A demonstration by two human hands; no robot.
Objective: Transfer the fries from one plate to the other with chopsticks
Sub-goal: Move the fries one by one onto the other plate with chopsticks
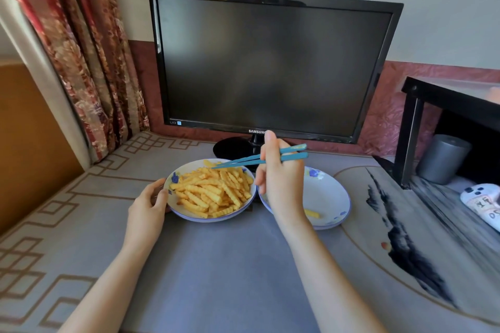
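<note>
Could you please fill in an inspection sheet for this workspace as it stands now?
Surface: grey patterned cloth, flat.
Job's things: left plate heaped with fries; right plate beside it shows one fry; blue chopsticks point at the heap's far edge.
Clutter: grey cylinder and white marked object at right.
Hands: left hand holds the left plate's rim; right hand grips the chopsticks.
Cables: nothing seen.
Surroundings: dark monitor behind the plates, curtain at left, black shelf at right.

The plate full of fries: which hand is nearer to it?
Left. The left hand holds the full plate by its left rim; the right hand, holding chopsticks, hovers beside its right edge.
</note>
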